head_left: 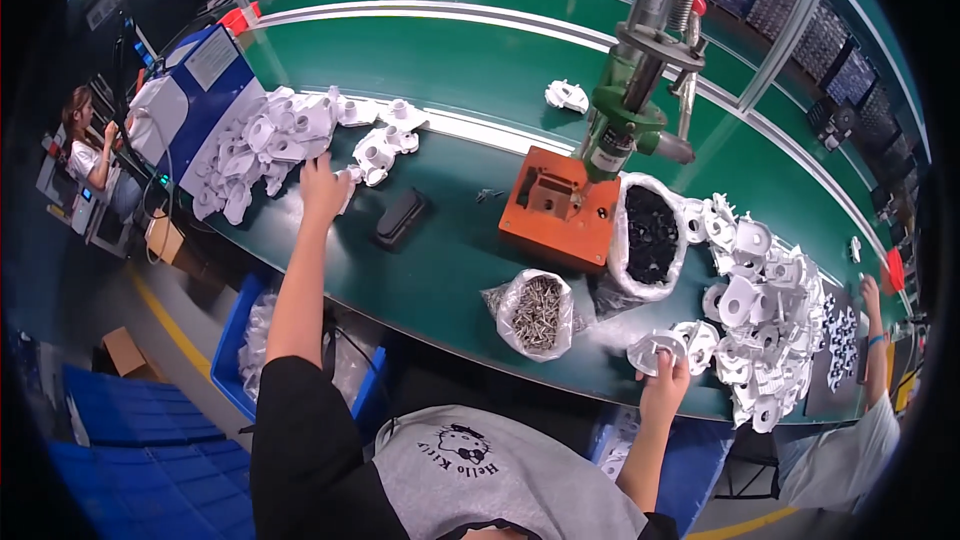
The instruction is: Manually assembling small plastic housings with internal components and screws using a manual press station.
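My left hand (pixel 322 192) is at the near edge of a heap of white moulded plastic parts (pixel 285 130). Its fingers close on a white plastic part (pixel 348 190), which they partly hide. Closer to my body on the right, my right hand (pixel 664 388) grips another white plastic part (pixel 655 350) with a rounded, dished shape. That part is at the bench's front edge, beside a second heap of similar white parts (pixel 765 310). Between my hands stands a green press (pixel 625 105) over an orange fixture block (pixel 560 205).
A bag of metal screws (pixel 537 315) and a bag of small black pieces (pixel 650 235) sit near the fixture. A black oblong object (pixel 402 217) lies on the green bench (pixel 450 270). A co-worker's arm (pixel 875 340) reaches in at the right; another person (pixel 95 150) sits far left.
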Demonstrator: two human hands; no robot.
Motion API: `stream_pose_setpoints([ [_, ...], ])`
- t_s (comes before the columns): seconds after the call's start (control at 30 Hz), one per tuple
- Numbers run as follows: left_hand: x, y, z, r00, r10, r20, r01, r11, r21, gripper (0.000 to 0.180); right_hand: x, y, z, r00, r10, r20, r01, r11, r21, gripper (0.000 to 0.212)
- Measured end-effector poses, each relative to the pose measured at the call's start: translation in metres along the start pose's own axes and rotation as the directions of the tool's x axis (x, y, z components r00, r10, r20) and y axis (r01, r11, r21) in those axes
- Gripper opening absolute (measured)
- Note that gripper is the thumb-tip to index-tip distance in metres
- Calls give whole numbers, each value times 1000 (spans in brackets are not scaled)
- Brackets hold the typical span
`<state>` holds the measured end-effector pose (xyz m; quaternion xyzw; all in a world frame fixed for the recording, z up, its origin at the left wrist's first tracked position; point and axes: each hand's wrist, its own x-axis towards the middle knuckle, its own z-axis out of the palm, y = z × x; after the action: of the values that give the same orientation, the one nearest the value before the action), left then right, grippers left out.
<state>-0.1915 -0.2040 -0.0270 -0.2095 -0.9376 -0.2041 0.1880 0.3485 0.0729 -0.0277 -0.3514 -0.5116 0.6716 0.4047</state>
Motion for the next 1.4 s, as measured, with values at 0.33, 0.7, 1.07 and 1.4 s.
stream_pose_setpoints([
  [0.33,-45,-26,-3,993,87,-84,-90,996,-24,37,-23,12,30,990,139,24,-140,948,286,28],
  [0.7,-166,133,-66,890,176,421,395,165,-904,30,-44,-12,82,801,261,539,-261,962,-77,49],
  [1.07,-242,217,-95,456,736,500,743,-6,-669,35,-63,-12,101,744,280,607,-252,958,-134,32],
  [1.4,-241,225,-98,524,644,558,829,-235,-508,43,-49,-25,100,899,223,376,-181,973,-144,31],
])
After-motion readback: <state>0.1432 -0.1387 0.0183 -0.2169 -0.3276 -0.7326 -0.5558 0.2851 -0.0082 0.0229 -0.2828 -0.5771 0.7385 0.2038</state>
